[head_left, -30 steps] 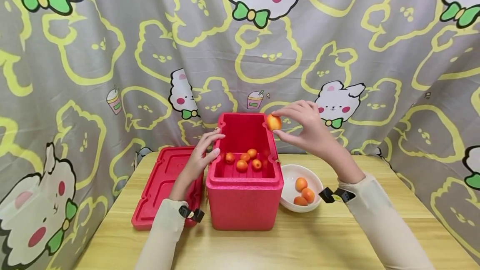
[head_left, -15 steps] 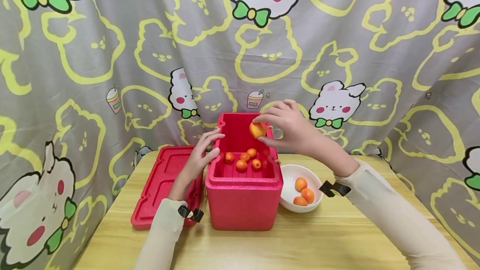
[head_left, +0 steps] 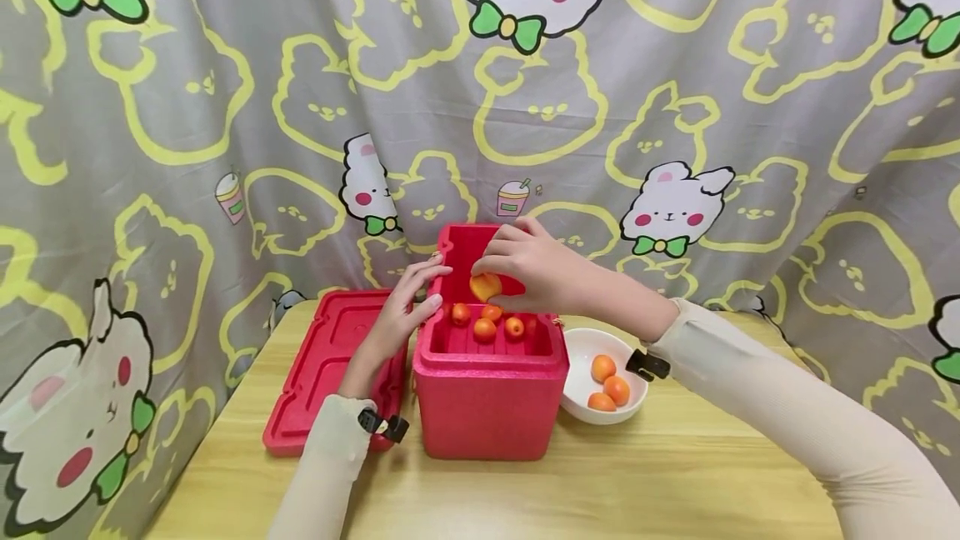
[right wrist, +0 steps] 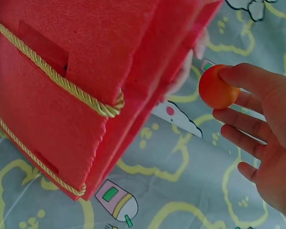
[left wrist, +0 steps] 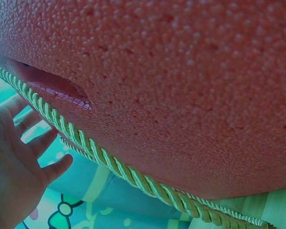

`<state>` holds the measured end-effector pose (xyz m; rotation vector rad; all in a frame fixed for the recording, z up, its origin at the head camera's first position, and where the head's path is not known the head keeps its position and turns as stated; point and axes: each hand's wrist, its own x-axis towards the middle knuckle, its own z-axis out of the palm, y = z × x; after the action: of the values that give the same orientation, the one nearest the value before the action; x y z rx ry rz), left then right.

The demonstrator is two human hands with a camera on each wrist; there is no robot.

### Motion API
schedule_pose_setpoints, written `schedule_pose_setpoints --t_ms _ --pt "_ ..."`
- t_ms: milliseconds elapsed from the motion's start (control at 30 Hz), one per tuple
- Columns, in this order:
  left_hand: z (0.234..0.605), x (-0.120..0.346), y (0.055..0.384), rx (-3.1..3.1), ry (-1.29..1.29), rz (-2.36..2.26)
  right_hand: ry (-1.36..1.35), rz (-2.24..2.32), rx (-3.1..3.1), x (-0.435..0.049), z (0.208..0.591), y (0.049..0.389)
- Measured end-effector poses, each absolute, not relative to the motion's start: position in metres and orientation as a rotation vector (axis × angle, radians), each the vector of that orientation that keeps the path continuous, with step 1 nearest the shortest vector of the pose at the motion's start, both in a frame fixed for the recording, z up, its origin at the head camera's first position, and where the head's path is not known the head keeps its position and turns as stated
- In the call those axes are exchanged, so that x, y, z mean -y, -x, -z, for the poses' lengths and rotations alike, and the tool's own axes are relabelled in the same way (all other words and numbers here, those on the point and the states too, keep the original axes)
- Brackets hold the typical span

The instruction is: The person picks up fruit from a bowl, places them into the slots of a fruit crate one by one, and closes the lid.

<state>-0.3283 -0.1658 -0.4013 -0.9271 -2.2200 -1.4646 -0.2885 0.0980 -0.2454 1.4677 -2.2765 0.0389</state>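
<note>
My right hand [head_left: 542, 272] pinches a small round orange fruit [head_left: 485, 287] between thumb and fingertips, over the opening of a red foam box [head_left: 491, 415]. In the right wrist view the held fruit [right wrist: 218, 87] looks smooth and orange-red, with the other fingers spread beneath. Several similar fruits [head_left: 484, 330] lie on the box's floor. Relaxed fingers of my left hand [head_left: 400, 313] rest at the box's left rim. In the left wrist view that hand [left wrist: 24, 162] appears beside a gold twisted rope [left wrist: 105, 155] on the box's side.
Right of the box stands a white bowl [head_left: 633, 348] with 3 orange fruits [head_left: 617, 390] in it. The red lid [head_left: 303, 390] lies on the wooden table [head_left: 600, 482] to the left, partly under my left forearm. A patterned grey curtain [head_left: 420, 107] hangs behind.
My right hand has moved left and down with the fruit, from the box's right rim to over its opening. The left hand has stayed at the left rim.
</note>
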Motion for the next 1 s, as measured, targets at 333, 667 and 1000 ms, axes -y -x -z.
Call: schedule_pose_setpoints --t_ms 333,667,1000 --pt "0.4 0.165 0.328 2.215 0.935 1.475 -1.446 0.071 2.334 -0.082 0.254 0.293" --pt "0.4 0.165 0.331 2.208 0.938 1.481 -1.321 0.049 2.344 -0.083 0.25 0.291" --pt "0.401 0.166 0.33 2.206 0.934 1.47 -1.274 -0.011 2.406 -0.093 0.25 0.295"
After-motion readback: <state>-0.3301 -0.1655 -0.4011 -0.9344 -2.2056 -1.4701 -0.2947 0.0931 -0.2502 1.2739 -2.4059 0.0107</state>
